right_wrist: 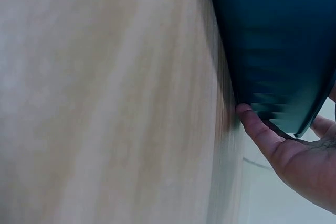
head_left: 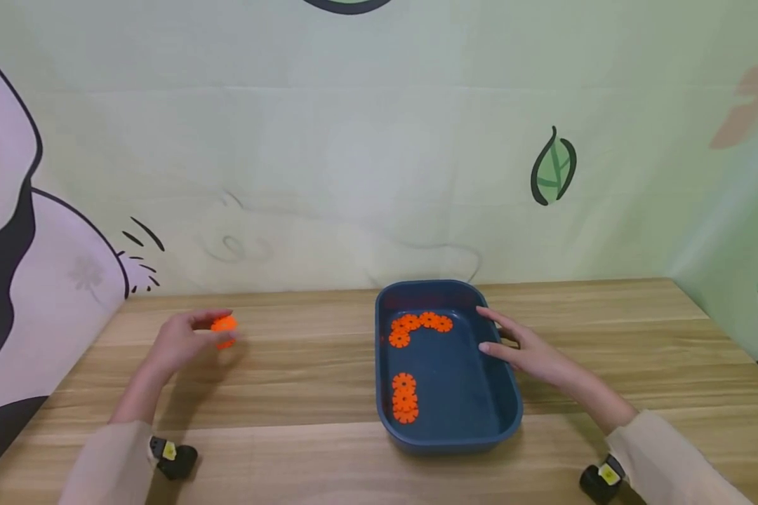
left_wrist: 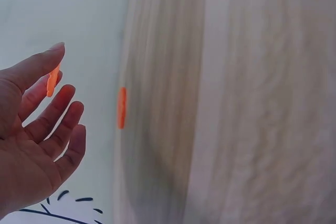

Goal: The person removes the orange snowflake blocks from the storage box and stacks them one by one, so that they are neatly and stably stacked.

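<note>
At the left of the head view, my left hand [head_left: 186, 340] pinches an orange notched plastic disc [left_wrist: 53, 81] between thumb and forefinger. In the left wrist view its other fingers are spread and loosely bent. A second orange disc [left_wrist: 122, 107] shows edge-on beyond that hand, along the line where table and wall meet. My right hand [head_left: 527, 351] holds the right wall of a deep blue tray [head_left: 385, 428], with fingertips over the rim. Lower down, a finger [right_wrist: 265, 137] lies against the tray's outer side. Several orange discs [head_left: 404, 400] lie inside, along the left and far sides.
The tray stands on a wood-grain table [head_left: 290, 393], right of the middle. Behind the table hangs a pale green backdrop [head_left: 366, 175] with printed leaves and a cartoon figure. Each wrist wears a small black camera [head_left: 175, 459] near the sleeve.
</note>
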Available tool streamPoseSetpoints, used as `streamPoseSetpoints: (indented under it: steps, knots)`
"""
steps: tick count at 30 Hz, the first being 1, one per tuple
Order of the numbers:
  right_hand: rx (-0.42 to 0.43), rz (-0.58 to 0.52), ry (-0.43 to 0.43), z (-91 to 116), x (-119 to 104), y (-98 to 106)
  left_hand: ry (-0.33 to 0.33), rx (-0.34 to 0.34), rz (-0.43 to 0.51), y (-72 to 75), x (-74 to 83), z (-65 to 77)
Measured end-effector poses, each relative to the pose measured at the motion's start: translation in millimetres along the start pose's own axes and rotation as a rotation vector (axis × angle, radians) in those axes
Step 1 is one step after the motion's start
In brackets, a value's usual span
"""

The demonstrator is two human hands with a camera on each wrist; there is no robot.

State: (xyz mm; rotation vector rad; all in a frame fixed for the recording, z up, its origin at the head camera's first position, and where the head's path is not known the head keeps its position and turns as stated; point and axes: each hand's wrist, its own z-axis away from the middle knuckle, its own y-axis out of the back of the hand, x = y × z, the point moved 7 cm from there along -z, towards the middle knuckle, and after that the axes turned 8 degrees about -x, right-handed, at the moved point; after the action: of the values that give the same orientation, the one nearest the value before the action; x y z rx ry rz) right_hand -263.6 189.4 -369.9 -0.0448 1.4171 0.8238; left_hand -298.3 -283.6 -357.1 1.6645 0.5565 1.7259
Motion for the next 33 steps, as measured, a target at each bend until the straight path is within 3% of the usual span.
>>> streamPoseSetpoints:
  steps: [21,33]
  knots:
    - [0.005,0.012,-0.003,0.7,0.1,0.3,0.038,-0.077,-0.021,-4.1,-25.7,-16.5]
    - [0.004,0.015,0.002,-0.1,1.1,0.4,0.103,-0.136,-0.01,-9.5,-31.4,-20.0]
